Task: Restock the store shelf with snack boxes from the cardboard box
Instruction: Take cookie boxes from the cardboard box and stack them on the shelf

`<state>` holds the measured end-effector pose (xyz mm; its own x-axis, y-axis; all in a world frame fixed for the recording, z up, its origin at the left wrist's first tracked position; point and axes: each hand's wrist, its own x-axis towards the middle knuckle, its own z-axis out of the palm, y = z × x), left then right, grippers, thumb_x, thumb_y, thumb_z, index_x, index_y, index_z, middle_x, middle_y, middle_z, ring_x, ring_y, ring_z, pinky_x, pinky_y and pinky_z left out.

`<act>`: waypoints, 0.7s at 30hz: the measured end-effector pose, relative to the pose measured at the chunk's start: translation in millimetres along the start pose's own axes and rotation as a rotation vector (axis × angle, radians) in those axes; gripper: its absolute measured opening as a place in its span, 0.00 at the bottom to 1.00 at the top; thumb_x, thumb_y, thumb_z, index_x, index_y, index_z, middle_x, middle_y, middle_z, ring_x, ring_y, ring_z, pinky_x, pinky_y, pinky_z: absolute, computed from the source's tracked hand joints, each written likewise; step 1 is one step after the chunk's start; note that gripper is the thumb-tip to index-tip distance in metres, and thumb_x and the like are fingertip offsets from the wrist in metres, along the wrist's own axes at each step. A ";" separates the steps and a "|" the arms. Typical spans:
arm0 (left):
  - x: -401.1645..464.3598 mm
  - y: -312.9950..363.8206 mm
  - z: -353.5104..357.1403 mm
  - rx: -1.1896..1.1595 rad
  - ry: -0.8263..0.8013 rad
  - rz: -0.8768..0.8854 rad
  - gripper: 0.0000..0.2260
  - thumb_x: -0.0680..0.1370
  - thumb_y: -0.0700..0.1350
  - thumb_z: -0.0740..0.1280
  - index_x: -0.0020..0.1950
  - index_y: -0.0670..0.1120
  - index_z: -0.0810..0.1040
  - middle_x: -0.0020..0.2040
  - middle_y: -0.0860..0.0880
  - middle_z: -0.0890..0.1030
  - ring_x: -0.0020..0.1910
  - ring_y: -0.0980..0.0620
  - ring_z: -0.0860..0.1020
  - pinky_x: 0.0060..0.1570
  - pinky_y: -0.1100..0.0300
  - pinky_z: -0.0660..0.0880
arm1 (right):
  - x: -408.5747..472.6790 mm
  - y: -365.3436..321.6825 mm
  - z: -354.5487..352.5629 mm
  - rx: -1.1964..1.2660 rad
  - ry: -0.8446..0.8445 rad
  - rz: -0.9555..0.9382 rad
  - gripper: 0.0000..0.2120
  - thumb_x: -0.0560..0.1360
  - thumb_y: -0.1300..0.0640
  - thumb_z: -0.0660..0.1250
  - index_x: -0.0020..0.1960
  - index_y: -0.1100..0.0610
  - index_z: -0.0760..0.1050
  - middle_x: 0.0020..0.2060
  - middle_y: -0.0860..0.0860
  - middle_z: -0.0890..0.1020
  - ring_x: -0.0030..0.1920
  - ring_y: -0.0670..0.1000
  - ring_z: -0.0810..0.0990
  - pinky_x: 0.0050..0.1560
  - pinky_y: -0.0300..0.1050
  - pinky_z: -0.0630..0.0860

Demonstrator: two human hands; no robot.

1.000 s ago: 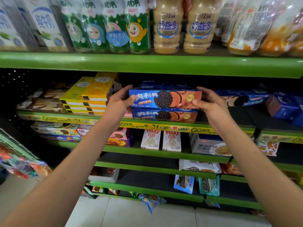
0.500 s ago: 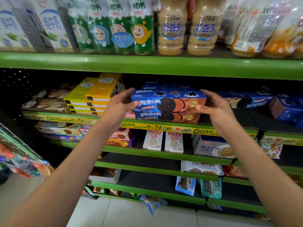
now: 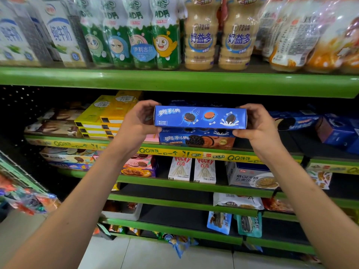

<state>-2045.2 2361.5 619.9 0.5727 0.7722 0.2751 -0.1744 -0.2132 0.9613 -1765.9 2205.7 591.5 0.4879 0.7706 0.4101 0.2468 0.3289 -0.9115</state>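
A long blue cookie box (image 3: 200, 117) is held level in front of the second green shelf (image 3: 124, 145). My left hand (image 3: 138, 118) grips its left end and my right hand (image 3: 256, 123) grips its right end. The box's wide blue face with cookie pictures is turned toward me. Just below it, another blue and brown cookie box (image 3: 196, 140) lies on the shelf. The cardboard box is out of view.
Yellow boxes (image 3: 104, 117) are stacked left of my hands and more blue boxes (image 3: 295, 120) lie to the right. Drink bottles (image 3: 200, 33) fill the top shelf. White Pocky boxes (image 3: 191, 168) and biscuit packs stand on the shelves below.
The top cookie box has been lifted off the one beneath and tipped so that its wide blue face points at me. Both hands rose slightly with it.
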 end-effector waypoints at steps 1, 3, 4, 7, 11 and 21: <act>0.0 -0.4 0.2 -0.004 -0.002 0.002 0.26 0.68 0.20 0.66 0.55 0.47 0.75 0.50 0.52 0.82 0.52 0.56 0.79 0.46 0.63 0.78 | -0.2 0.2 0.2 0.005 0.000 0.001 0.30 0.57 0.71 0.72 0.52 0.46 0.74 0.48 0.37 0.83 0.53 0.40 0.80 0.49 0.36 0.77; -0.3 -1.1 0.1 -0.012 -0.006 0.004 0.26 0.68 0.20 0.66 0.55 0.47 0.75 0.50 0.52 0.82 0.52 0.56 0.79 0.46 0.63 0.78 | -1.5 0.1 0.6 0.009 -0.002 0.003 0.30 0.57 0.71 0.72 0.53 0.46 0.74 0.48 0.37 0.83 0.53 0.40 0.80 0.49 0.36 0.77; -0.6 -1.4 -0.2 -0.015 -0.005 0.002 0.26 0.68 0.19 0.66 0.55 0.47 0.75 0.50 0.52 0.82 0.53 0.55 0.79 0.46 0.63 0.78 | -2.2 0.0 1.0 0.007 -0.004 0.003 0.30 0.57 0.71 0.72 0.53 0.46 0.74 0.48 0.37 0.83 0.53 0.40 0.80 0.49 0.36 0.77; -1.1 -2.5 -1.2 -0.013 -0.003 0.002 0.26 0.68 0.19 0.65 0.55 0.47 0.75 0.48 0.55 0.83 0.52 0.57 0.80 0.44 0.63 0.78 | -2.5 -1.2 2.5 0.008 -0.011 -0.002 0.30 0.58 0.72 0.72 0.53 0.45 0.74 0.49 0.38 0.83 0.54 0.41 0.80 0.49 0.36 0.77; -2.5 -2.7 -2.4 -0.008 0.005 0.012 0.27 0.67 0.19 0.65 0.55 0.46 0.74 0.47 0.57 0.84 0.50 0.59 0.80 0.43 0.65 0.78 | -1.5 -5.2 4.4 -0.007 -0.009 -0.010 0.33 0.57 0.72 0.72 0.50 0.38 0.77 0.50 0.38 0.83 0.54 0.40 0.80 0.49 0.36 0.77; -2.1 0.6 -4.8 -0.008 0.010 0.030 0.27 0.65 0.20 0.68 0.55 0.47 0.74 0.46 0.58 0.84 0.50 0.59 0.80 0.43 0.63 0.78 | 3.6 -10.1 8.2 0.009 -0.001 -0.025 0.33 0.57 0.76 0.71 0.51 0.43 0.76 0.49 0.39 0.83 0.52 0.40 0.81 0.47 0.35 0.77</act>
<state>-2050.3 2362.6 619.8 0.5589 0.7715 0.3040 -0.1980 -0.2319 0.9524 -1773.5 2209.6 601.9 0.4805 0.7625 0.4332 0.2520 0.3531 -0.9010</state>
